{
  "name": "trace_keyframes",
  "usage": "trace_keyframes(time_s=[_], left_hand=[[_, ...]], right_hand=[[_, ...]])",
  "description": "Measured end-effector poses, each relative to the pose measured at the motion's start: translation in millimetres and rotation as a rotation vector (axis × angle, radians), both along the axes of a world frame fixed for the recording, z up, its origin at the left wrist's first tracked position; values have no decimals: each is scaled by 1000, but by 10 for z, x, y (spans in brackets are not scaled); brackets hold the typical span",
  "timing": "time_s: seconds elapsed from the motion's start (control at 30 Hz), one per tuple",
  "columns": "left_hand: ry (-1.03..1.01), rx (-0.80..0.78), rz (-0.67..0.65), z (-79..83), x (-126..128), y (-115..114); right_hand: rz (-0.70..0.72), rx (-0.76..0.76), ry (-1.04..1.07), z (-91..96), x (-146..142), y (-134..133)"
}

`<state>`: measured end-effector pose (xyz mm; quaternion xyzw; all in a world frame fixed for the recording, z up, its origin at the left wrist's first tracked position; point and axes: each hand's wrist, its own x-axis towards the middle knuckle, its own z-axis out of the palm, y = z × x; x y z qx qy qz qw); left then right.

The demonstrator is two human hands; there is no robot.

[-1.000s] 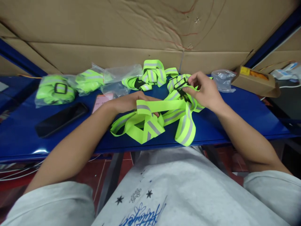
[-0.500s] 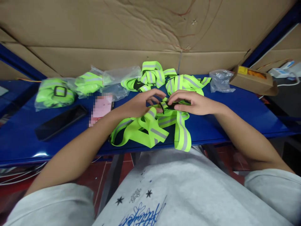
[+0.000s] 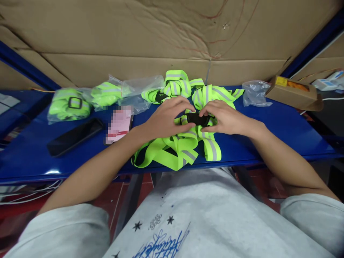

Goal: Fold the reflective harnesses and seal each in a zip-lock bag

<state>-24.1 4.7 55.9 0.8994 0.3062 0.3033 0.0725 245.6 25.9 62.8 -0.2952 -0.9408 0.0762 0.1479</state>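
Note:
A black buckle [image 3: 197, 119] on neon-yellow webbing with a grey reflective stripe lies between my two hands. My left hand [image 3: 168, 117] grips its left end, thumb below and fingers curled over the top. On the other end, the bent fingers and thumb of my right hand [image 3: 224, 117] close around the buckle and the webbing beside it. Loops of the reflective strap [image 3: 174, 152] spread below my hands to the table's front edge. Part of the strap is hidden under my fingers.
Behind my hands lie more coiled reflective straps [image 3: 176, 84]. Bagged straps [image 3: 68, 107], a black phone-like object [image 3: 75, 138] and a pink-screened phone [image 3: 119, 125] are to the left. An empty plastic bag [image 3: 255, 93] and an open cardboard box [image 3: 291, 93] sit right on the blue table [image 3: 274, 125].
My hands have turned the buckle so its black face shows more. The right-hand strap loop has drawn up slightly. The whole view has shifted a little.

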Motion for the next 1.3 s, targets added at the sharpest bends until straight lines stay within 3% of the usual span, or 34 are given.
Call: trace_keyframes(time_s=[0.1, 0.23, 0.37, 0.53, 0.7, 0.87, 1.07, 1.3], left_hand=[[59, -19, -16, -53, 89, 39], [138, -89, -54, -132, 138, 185], [220, -71, -55, -100, 182, 283], [285, 97, 47, -25, 243, 268], [280, 245, 57, 28, 245, 234], [194, 196, 63, 123, 207, 220], [-72, -142, 52, 391, 90, 244], [-645, -269, 83, 1006, -288, 329]], right_hand=[[-15, -1, -3, -79, -27, -8], [-166, -62, -113, -183, -11, 25], [-196, -113, -79, -225, -28, 77], [-230, 12, 3, -171, -118, 15], [-228, 89, 115, -73, -178, -81], [-238, 159, 180, 21, -160, -114], [-248, 158, 285, 196, -23, -55], [-452, 283, 644, 646, 390, 61]])
